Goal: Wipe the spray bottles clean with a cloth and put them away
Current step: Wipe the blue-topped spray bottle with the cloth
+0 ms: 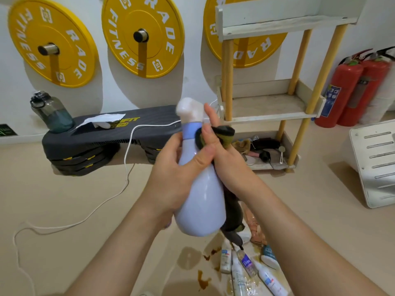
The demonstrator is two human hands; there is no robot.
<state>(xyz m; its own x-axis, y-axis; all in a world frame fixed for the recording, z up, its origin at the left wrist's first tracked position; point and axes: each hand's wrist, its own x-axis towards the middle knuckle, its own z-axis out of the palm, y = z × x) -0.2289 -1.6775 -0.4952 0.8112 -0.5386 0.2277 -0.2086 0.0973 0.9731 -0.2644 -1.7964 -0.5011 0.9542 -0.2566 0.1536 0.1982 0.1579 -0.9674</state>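
Pressing a dark cloth [223, 133] against the neck of a pale lilac spray bottle [201, 199], the fingers [210, 118] of a person's right hand [228, 165] are closed round the bunched fabric, one finger reaching up beside the white trigger head. The rest of the cloth trails down behind the bottle. The left hand [171, 174] wraps the bottle's narrow upper body from the other side and holds it in mid-air, tilted slightly, in front of the person and above the floor [85, 199].

Below the bottle, a cluster of smaller bottles [245, 265] lies on the floor among brown stains [203, 280]. Whether any of them has been wiped cannot be told. To the right stands a shelf rack [271, 116], the likely place for putting things away; its middle shelf shows no bottles and its bottom shelf holds odds and ends.

The job appears to be in its early or middle stretch. One bottle is being wiped and has not been stowed, and those on the floor seem to be waiting their turn. A dark step platform [111, 133] by the wall carries a water jug [51, 114].
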